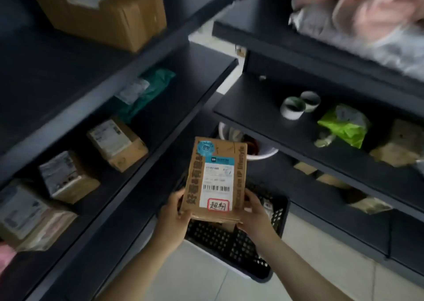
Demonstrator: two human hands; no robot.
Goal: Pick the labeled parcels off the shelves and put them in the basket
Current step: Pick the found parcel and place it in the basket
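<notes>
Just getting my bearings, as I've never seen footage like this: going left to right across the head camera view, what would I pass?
Far-left labelled box → brown labelled box → held parcel → white tape rolls → bright green bag.

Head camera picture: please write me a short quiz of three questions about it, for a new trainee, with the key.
1. True or false: the left hand and the right hand both hold the cardboard parcel.
2. Where is the black basket? A) on a shelf B) on the floor, below the hands C) hung on an arm
3. What colour is the bag beside the two white rolls on the right shelf?
Key: 1 true; 2 B; 3 bright green.
</notes>
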